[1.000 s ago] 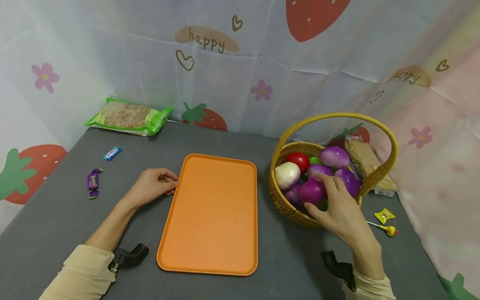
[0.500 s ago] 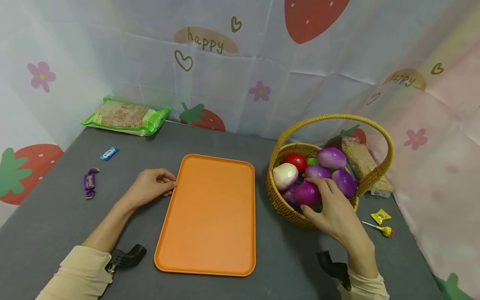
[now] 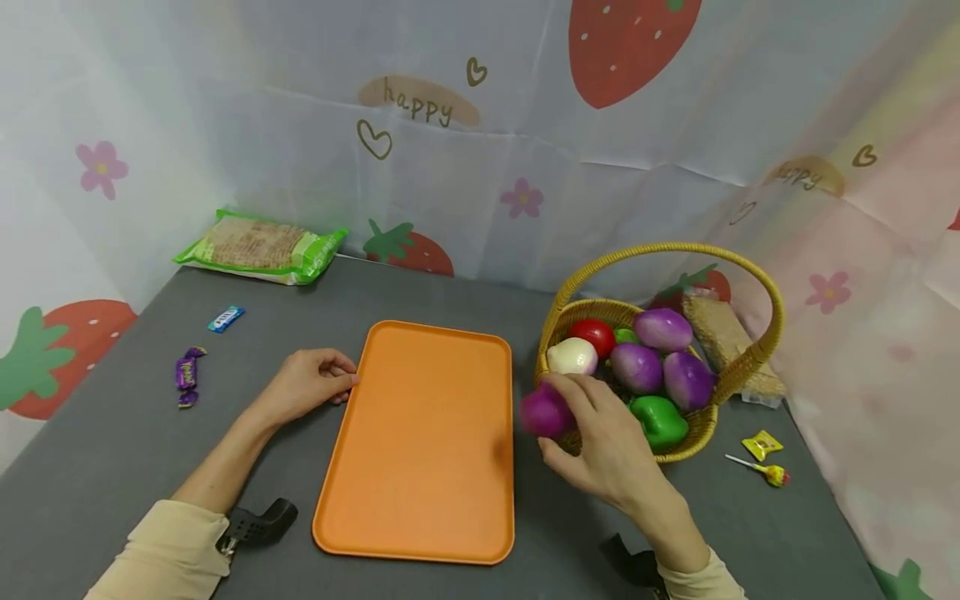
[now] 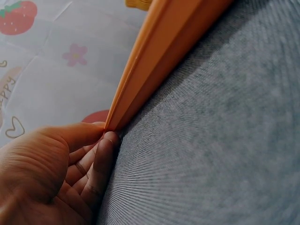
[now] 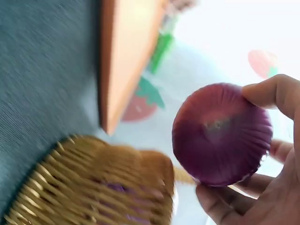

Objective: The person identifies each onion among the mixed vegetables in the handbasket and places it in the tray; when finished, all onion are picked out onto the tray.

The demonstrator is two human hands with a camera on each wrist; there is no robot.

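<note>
A purple onion (image 5: 222, 136) is in my right hand (image 3: 607, 446), gripped between thumb and fingers above the left rim of the wicker basket (image 3: 697, 437). My left hand (image 3: 311, 385) pinches the left edge of the orange tray (image 3: 420, 442); in the left wrist view the thumb lies on the rim and fingertips sit against its side. Inside the basket are a white onion (image 3: 572, 357), a red tomato-like vegetable (image 3: 594, 336), a green bell pepper (image 3: 658, 422) and several purple-and-white round vegetables (image 3: 637, 367). The onion's far side is hidden by the fingers in the head view.
The basket's tall handle (image 3: 675, 248) arches over its contents. Right of it lie a grain packet (image 3: 727, 342), a yellow candy (image 3: 762, 445) and a lollipop (image 3: 768, 472). A green-edged food bag (image 3: 258, 247), a blue candy (image 3: 226, 318) and a purple candy (image 3: 187, 377) lie at left.
My right hand has lifted the purple onion out of the basket and moved left toward the tray, uncovering the green pepper. The left hand stays at the tray's edge.
</note>
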